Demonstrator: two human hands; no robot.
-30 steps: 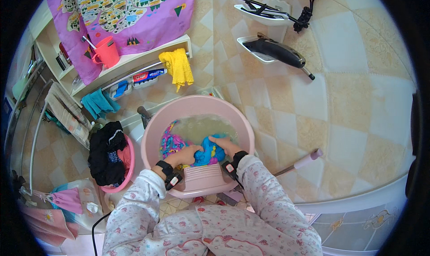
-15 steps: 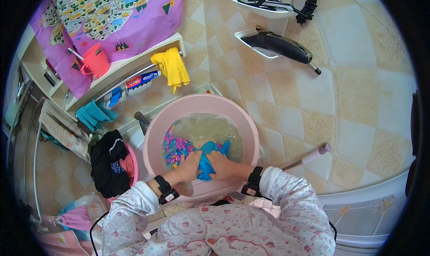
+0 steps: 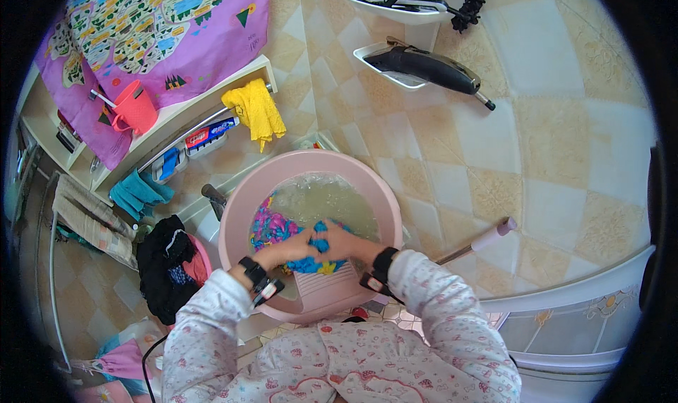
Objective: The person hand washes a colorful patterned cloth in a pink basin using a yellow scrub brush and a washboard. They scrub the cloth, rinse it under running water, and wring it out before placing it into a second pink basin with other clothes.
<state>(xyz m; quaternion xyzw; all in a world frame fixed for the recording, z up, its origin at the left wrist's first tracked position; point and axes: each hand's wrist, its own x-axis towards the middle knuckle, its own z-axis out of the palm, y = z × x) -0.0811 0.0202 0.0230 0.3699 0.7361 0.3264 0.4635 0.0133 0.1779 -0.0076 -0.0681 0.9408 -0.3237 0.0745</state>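
Between six and nine o'clock inside the pink basin (image 3: 236, 219), a multicoloured cloth (image 3: 274, 228) lies bunched; the left hand (image 3: 293, 248) and right hand (image 3: 342, 243) grip it with their fingers, presumably paired to keep it gathered beside the six-o'clock washboard (image 3: 322, 286).

Two hands (image 3: 293, 248) (image 3: 345, 244), two wristbands (image 3: 254, 270) (image 3: 383, 262), two pink tubs (image 3: 236, 212) (image 3: 205, 253), one mug (image 3: 138, 110), one yellow cloth (image 3: 256, 112)

The person wears a white long-sleeved top (image 3: 318, 353) with small pink motifs and curved pink trim (image 3: 381, 380) across its front. Black straps (image 3: 254, 270) circle both wrists, carrying dark devices (image 3: 268, 291); a black cable (image 3: 145, 364) curves beside the left sleeve (image 3: 205, 325).
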